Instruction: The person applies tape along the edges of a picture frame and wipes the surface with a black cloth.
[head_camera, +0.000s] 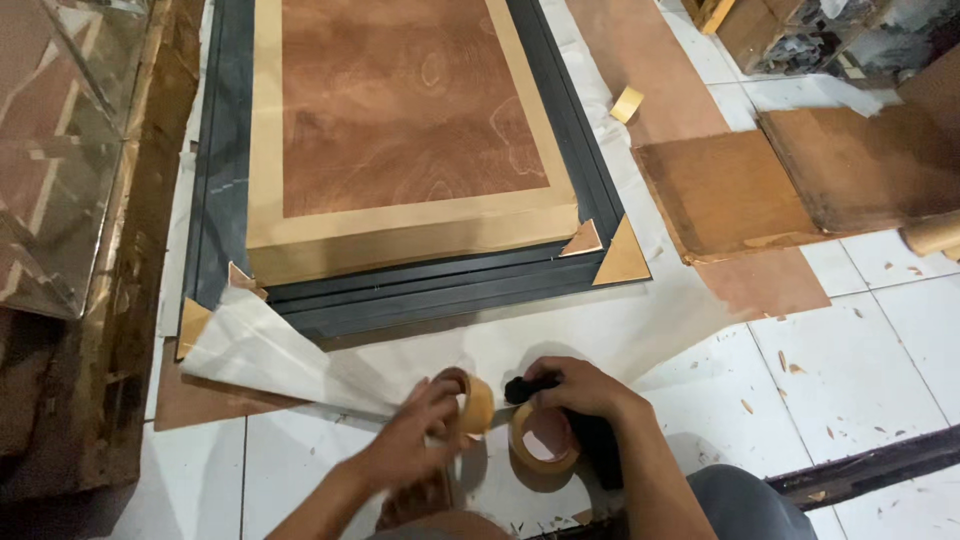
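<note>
Tape rolls sit at the centre of the work: the left hand holds an upright roll of brown packing tape, fingers wrapped round its rim, while the right hand is clenched on a small black object, too dark to identify, pressed close against that roll. A second tape roll lies flat on the white tiled floor just under the right wrist, untouched. Both hands hover near the lower edge of a large framed panel lying face down, its brown plywood back bordered with tan tape and its black frame stacked in steps. Tan cardboard corner protectors cap the near corners, and a sheet of thin white wrapping paper spreads beneath the frame, one flap folded up at the left corner. A spare bit of tape rests on the paper beyond the right side, with loose plywood sheets well apart to the right.

Judging by the hands, the step in hand looks like freeing or cutting a length of tape from the held roll. The next move would seem to call for finding the tape's loose end, pulling it taut with the roll held steady, and keeping the strip from folding on itself before it reaches the paper flap.
</note>
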